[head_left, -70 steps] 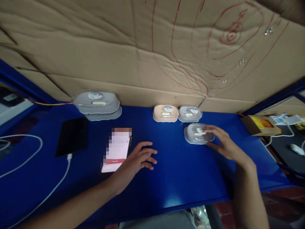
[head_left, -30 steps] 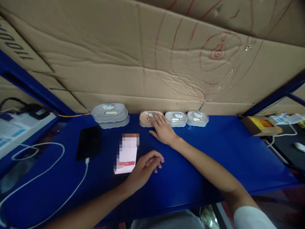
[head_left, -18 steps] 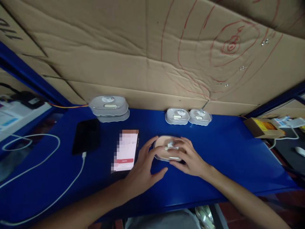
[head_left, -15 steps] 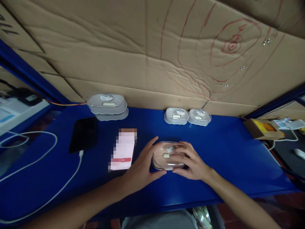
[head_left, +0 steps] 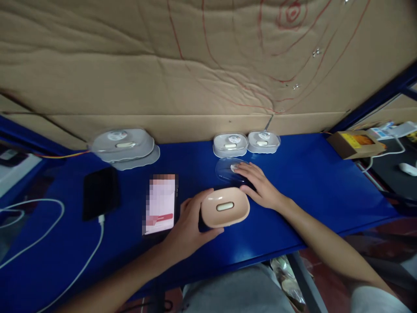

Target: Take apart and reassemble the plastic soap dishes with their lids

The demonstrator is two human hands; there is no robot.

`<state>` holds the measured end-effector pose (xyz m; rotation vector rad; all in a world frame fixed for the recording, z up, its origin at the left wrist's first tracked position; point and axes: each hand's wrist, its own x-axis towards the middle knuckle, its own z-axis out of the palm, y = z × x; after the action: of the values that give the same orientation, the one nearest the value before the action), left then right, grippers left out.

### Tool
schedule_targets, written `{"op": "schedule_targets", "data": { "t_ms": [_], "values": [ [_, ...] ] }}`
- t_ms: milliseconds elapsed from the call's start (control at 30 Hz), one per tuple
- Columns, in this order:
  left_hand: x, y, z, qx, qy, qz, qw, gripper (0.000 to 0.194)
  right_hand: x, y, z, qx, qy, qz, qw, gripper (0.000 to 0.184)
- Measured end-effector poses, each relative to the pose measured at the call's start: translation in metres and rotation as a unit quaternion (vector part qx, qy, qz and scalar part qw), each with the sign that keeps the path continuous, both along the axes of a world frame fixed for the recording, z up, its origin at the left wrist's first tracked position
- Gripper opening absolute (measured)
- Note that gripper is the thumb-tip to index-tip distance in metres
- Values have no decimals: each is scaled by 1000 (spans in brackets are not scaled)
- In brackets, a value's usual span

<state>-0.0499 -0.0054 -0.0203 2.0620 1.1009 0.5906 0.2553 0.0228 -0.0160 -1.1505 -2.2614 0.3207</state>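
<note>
My left hand [head_left: 192, 219] is wrapped round the left end of a peach soap box [head_left: 208, 208], thumb along its near side and fingers along the far side. The box has no lid on it and shows a white oblong piece in the middle of its floor. Just behind it, my right hand [head_left: 260, 184] holds a clear lid [head_left: 223, 171] by the white round label on its top. The lid is low over the blue table or touching it; I cannot tell which. Two grey lidded boxes [head_left: 230, 151] stand side by side behind the lid.
On the blue table [head_left: 309, 182], a lit phone [head_left: 161, 206] lies left of my left hand. Farther left are a dark tablet [head_left: 100, 193] with a white cable and stacked grey boxes [head_left: 124, 148]. A cardboard wall [head_left: 130, 87] closes the back; an open carton [head_left: 355, 145] stands at right.
The peach box came from the back row to the front middle. My right hand has lifted its clear lid off and moved it back, while my left hand has closed on the box.
</note>
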Motion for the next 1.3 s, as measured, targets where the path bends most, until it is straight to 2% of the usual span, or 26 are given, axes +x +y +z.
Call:
{"op": "schedule_targets", "data": {
  "t_ms": [100,200,333,400,467,633,800,933,1033,1133,1233,1300],
  "values": [
    [0,1,2,-21,-51,43,998,87,-16,-12,6,20,1,90,996,54],
    [-1,0,2,-23,-76,50,996,88,-33,-24,11,5,-23,145,989,59],
    [2,-3,-1,-2,-23,22,999,105,-39,-27,11,8,-18,141,990,46],
    [3,-3,-2,25,19,19,999,115,-33,-25,10,18,-21,117,993,46],
    [3,-3,-1,51,49,16,997,115,-26,-23,10,29,-29,83,996,44],
    [-2,-12,6,73,56,-36,995,105,-18,-21,15,43,-45,36,997,35],
    [-4,-20,14,115,48,-118,985,73,-19,-24,25,20,-90,31,995,35],
    [-7,-20,22,86,61,-159,982,55,-14,-24,29,-3,-120,45,992,38],
    [-15,-23,26,69,53,-141,986,57,-12,-22,26,-4,-136,59,989,34],
    [-20,-24,25,137,-15,-80,987,72,-17,-23,19,4,-136,96,986,29],
    [-18,-17,22,205,-57,-7,977,85,-26,-31,12,57,-98,143,983,31],
    [-15,-9,21,195,-44,21,980,85,-33,-38,11,114,-64,163,978,33]
  ]
}}
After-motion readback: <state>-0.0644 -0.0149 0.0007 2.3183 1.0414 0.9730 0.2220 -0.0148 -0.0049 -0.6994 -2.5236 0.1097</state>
